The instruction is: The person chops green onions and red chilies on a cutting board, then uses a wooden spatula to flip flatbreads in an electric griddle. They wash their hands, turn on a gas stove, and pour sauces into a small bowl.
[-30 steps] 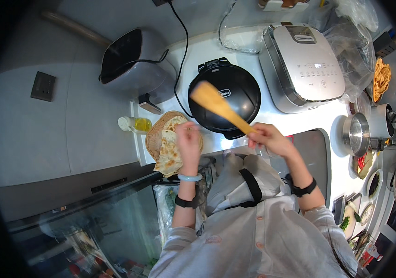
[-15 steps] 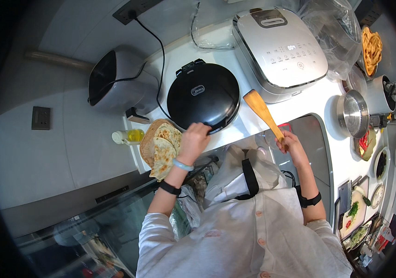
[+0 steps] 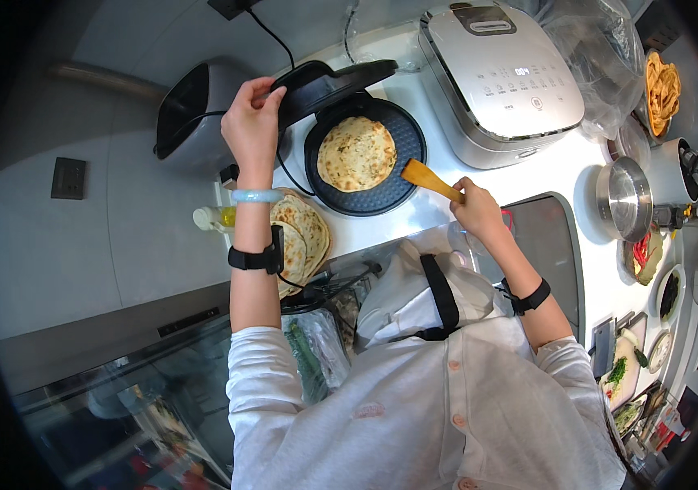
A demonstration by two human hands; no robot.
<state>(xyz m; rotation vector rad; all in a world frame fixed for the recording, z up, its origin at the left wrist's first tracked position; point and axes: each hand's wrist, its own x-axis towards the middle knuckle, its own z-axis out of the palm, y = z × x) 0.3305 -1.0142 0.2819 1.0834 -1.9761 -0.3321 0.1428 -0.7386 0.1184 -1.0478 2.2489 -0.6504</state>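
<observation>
Head view: likely turning or removal; my left hand [image 3: 253,122] grips the raised lid [image 3: 328,86], right hand [image 3: 477,211] the spatula [image 3: 429,180]; next calls for sliding under the flatbread [image 3: 357,153].

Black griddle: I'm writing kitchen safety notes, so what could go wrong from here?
The left hand holds the raised lid by its edge; if that grip slipped, the lid could drop onto the flatbread. The wooden spatula in the right hand reaches over the rim of the griddle; a clumsy push might tear the flatbread.
</observation>
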